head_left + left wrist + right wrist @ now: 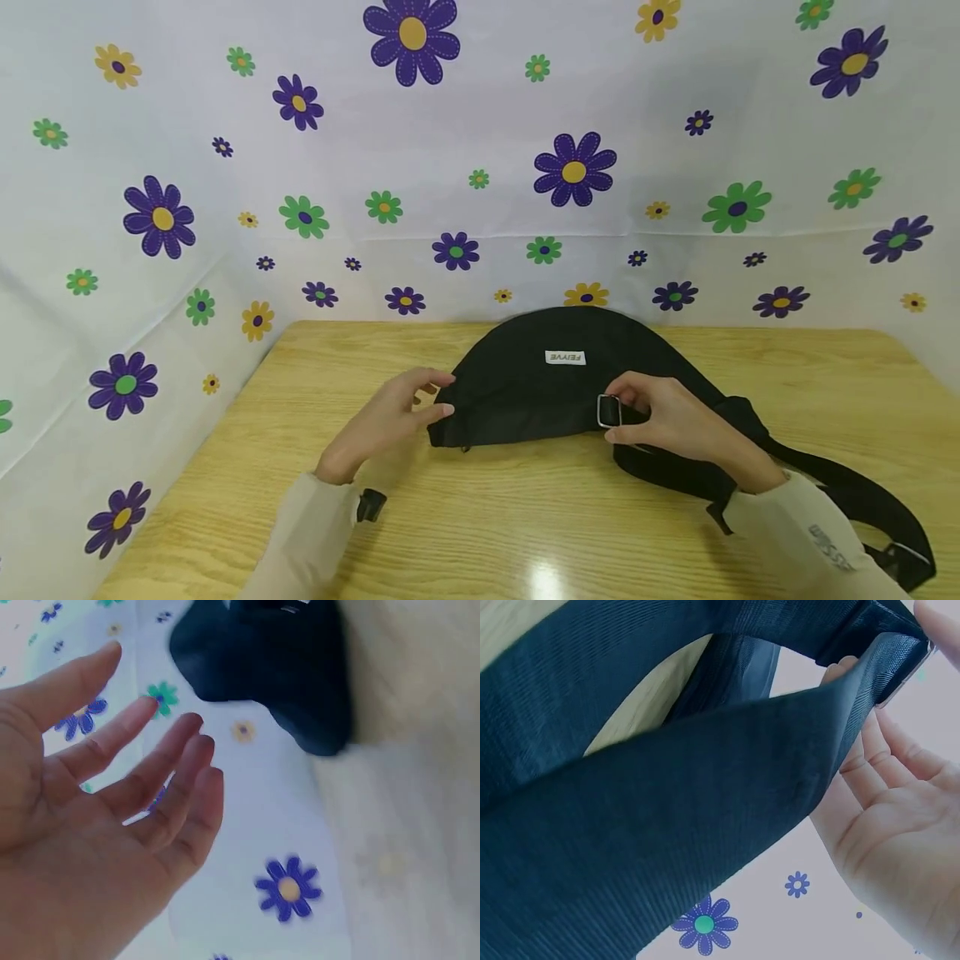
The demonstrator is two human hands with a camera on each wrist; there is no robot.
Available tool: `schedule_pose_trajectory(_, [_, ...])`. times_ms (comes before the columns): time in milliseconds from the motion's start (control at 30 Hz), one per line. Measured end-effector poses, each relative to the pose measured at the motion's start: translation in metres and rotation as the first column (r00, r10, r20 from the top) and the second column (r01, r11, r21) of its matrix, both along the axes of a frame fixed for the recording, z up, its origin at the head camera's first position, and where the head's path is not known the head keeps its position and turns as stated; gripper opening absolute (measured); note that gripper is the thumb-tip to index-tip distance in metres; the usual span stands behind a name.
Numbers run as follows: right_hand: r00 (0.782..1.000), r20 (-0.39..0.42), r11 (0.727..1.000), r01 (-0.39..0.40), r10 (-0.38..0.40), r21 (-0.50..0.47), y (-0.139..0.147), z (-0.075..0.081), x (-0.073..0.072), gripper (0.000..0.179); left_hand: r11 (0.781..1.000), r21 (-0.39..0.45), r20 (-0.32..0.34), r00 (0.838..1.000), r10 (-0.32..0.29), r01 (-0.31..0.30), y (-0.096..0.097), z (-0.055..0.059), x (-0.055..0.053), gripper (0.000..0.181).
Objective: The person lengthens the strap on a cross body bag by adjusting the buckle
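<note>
A black waist bag point(517, 392) with a small white label point(565, 357) lies on the table, its curved side toward the wall. My right hand point(678, 417) pinches a metal strap buckle point(600, 412) in front of the bag. From it the black strap point(667, 473) loops back under the right forearm; in the right wrist view the wide webbing point(690, 780) runs up to the fingers. Beside the bag's left end hovers my left hand point(386, 421), thumb and fingers apart. The left wrist view shows that hand point(142, 802) holding nothing, with the dark bag point(277, 667) beyond.
The wooden table point(495, 517) reaches back to a white flower-print cloth point(465, 200), which also hangs along the left side. More strap trails to the table's right front, where a second buckle point(907, 557) lies. A dark wrist strap point(371, 505) shows at the left cuff.
</note>
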State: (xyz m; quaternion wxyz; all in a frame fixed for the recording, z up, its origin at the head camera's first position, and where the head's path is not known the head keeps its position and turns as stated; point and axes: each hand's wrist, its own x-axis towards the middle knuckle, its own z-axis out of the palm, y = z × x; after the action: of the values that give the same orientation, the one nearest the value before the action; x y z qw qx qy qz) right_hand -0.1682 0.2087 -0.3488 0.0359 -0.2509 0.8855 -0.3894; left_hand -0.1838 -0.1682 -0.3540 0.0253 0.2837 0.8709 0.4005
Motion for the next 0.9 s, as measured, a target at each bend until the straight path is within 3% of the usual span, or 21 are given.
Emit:
schedule_pose_trajectory(167, [1.000, -0.001, 1.000, 0.007, -0.007, -0.009, -0.004, 0.001, -0.001, 0.044, 0.994, 0.019, 0.007, 0.994, -0.106, 0.105, 0.031, 0.011, -0.003, 0.040])
schedule_pose_trajectory(300, [1.000, -0.002, 1.000, 0.008, -0.008, -0.018, -0.008, 0.000, -0.001, 0.044, 0.986, 0.037, 0.028, 0.986, -0.163, 0.162, 0.058, 0.014, -0.006, 0.041])
schedule_pose_trajectory(600, [1.000, -0.006, 0.999, 0.018, -0.018, -0.027, -0.011, 0.003, -0.002, 0.045, 0.979, 0.042, 0.093, 0.975, -0.203, 0.200, 0.106, 0.011, -0.012, 0.048])
schedule_pose_trajectory(900, [1.000, 0.003, 0.999, 0.006, -0.006, -0.053, -0.011, 0.004, -0.002, 0.043, 0.979, 0.012, 0.141, 0.969, -0.204, 0.205, 0.134, 0.003, -0.015, 0.057])
